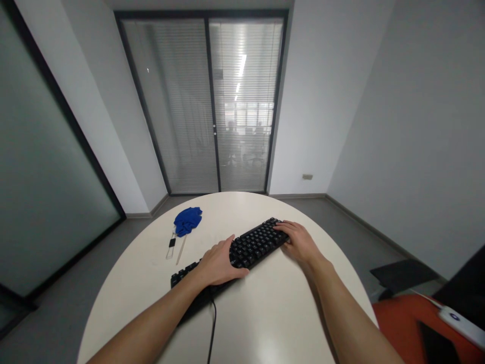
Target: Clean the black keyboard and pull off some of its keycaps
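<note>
A black keyboard (pixel 255 246) lies slantwise over the round table, its right end farther from me than its left. Across its left-middle part is my left hand (pixel 220 264), the thumb along the near edge and the fingers reaching over to the far edge. My right hand (pixel 299 240) grips the right end, with fingertips on the top keys and the thumb at the near side. A black cable (pixel 212 328) runs from the keyboard's near edge towards me. Part of the keys is hidden under my left hand and wrist.
On the white table (pixel 147 293) a crumpled blue cloth (pixel 188 221) lies at the far left. Beside it are a thin stick (pixel 181 249) and a black binder clip (pixel 172 243). An orange chair (pixel 401 323) with a white power strip (pixel 460 323) stands at the right.
</note>
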### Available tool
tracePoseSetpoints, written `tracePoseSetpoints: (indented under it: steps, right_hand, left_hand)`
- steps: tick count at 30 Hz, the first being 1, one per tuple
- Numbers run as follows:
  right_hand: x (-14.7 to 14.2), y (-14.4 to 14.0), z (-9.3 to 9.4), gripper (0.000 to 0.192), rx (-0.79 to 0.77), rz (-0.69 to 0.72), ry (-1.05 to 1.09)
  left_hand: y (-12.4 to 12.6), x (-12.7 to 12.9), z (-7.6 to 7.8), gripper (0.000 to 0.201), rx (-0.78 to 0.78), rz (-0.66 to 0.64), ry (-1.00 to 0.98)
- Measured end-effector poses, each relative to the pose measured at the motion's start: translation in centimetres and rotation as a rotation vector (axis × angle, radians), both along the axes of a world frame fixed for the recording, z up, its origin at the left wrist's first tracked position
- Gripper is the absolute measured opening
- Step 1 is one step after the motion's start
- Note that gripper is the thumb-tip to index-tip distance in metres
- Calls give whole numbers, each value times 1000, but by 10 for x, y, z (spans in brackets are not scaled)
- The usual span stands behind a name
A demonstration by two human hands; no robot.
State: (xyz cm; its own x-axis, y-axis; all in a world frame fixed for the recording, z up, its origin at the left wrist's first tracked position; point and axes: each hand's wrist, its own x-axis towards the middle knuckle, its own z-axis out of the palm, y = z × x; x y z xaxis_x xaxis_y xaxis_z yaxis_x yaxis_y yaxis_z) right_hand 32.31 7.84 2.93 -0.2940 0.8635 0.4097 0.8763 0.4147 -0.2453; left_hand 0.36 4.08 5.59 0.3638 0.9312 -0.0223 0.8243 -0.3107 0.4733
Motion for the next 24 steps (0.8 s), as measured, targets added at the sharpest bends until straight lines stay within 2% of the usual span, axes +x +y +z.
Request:
tracePoseSetpoints:
  steps: [2, 5, 7, 12, 15, 18, 21, 24]
  right_hand:
    - [-1, -1, 0, 58, -6, 4, 4]
    - [-3, -5, 6, 59, -21, -20, 3]
    - [-3, -9, 14, 60, -37, -54, -12]
    - [0, -18, 39, 50, -99, -95, -79]
    - [1, -25, 55, 41, -157, -105, -110]
    - [4, -31, 64, 38, -213, -139, -115]
    - [11, -33, 64, 37, -245, -94, -60]
    - [22, -31, 58, 33, -284, -8, 82]
  left_hand:
    - [-2, 0, 7, 104, 0, -40, -20]
    - [-7, -8, 23, 75, 0, -191, -76]
    - [-11, -21, 35, 71, -32, -271, -97]
    - [-18, -70, 53, 88, -265, -238, -12]
    - [-21, -88, 56, 75, -207, -212, -31]
    - [-21, -91, 57, 56, -90, -169, -29]
    - [-20, -88, 59, 46, -27, -119, -22]
    - [-20, -85, 60, 42, 17, -106, -17]
